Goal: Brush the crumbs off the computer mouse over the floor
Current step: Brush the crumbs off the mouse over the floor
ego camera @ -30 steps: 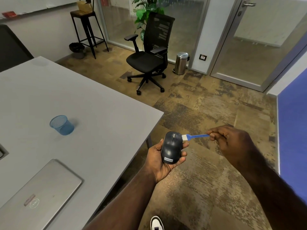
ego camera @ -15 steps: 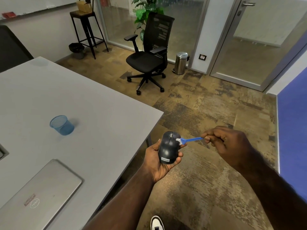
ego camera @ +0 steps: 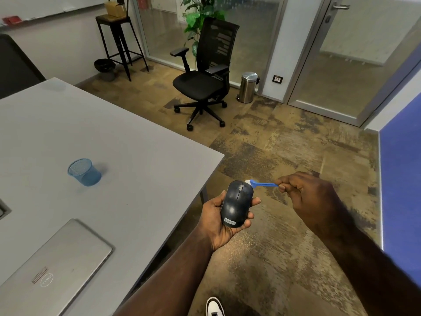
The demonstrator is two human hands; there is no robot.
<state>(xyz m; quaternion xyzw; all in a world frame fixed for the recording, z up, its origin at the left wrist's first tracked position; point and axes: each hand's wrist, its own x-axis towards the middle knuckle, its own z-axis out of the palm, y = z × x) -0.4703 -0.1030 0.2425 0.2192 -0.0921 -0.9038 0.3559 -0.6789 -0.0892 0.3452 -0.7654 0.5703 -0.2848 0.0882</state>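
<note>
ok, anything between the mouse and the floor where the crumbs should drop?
Nothing visible. The mouse sits in the left hand past the table edge, over bare floor. The right hand holds the brush at its front end.

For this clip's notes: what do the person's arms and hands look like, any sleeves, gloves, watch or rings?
Both forearms are bare as far as the frame shows, with no sleeve visible. The left hand and right hand wear no gloves, and no watch, bracelet or ring shows on the visible sides. Lower down, the toe of a white shoe with dark trim shows.
</note>
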